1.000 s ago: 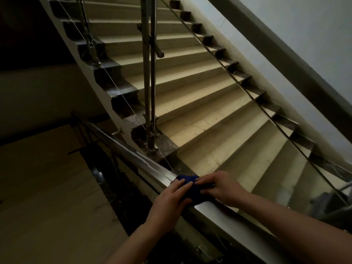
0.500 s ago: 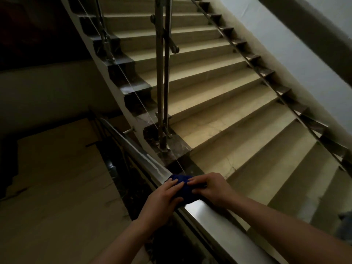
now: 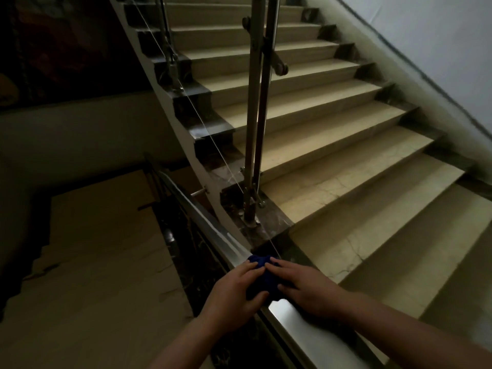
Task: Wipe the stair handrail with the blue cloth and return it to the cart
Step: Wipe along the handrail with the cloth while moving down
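**Both hands pressing the cloth, further down the rail**

Both hands lie over the blue cloth [image 3: 262,278], which sits bunched on top of the handrail [image 3: 300,323]. The left hand [image 3: 234,291] covers its left side and the right hand [image 3: 306,283] its right. Their fingers are laid fairly straight across the fabric and meet near its far edge, pressing it down rather than pinching it. Both thumbs rest along the near edge. Whether either hooks under the fabric cannot be told in this dim light.

Compared with a second ago, the cloth and hands sit further along the rail, closer to the level of the baluster post [image 3: 255,129]. More bare rail shows on the near side of the hands. I judge this to be a wiping stroke running away from the person, with the far stretch of rail left to do. The cart is not in view, so returning the cloth looks some way off.

The rail is a flat-topped metal bar, smooth and polished, with a bright sheen just near of the hands and pale streaks beyond them. It slopes away to the far left. The cloth looks soft and thick, deep blue and crumpled. The post is a pair of slim steel uprights bolted into a dark marbled block. To the right, broad cream stone steps [image 3: 346,182] with faint cracks climb beside a plain pale wall [image 3: 439,49].
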